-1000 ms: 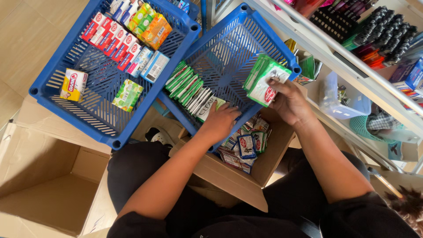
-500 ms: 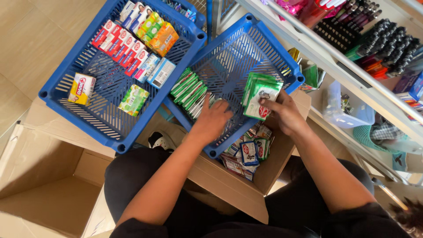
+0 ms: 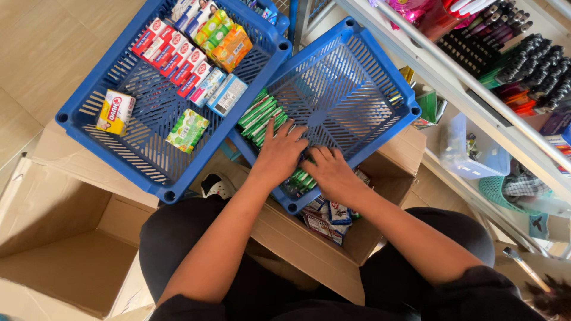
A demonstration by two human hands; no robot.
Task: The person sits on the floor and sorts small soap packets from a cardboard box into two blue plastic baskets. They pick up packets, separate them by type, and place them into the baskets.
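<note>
Both hands flat, fingers spread, gripping nothing: left hand (image 3: 279,153) and right hand (image 3: 331,173) press green boxes (image 3: 262,116) (slim cardboard) in slotted blue plastic crate (image 3: 380,65).

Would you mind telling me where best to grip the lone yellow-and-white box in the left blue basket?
Probably pinch the yellow-and-white box across its two long sides, coming straight down from above: it lies flat on the left blue basket floor with open space all round.
</note>
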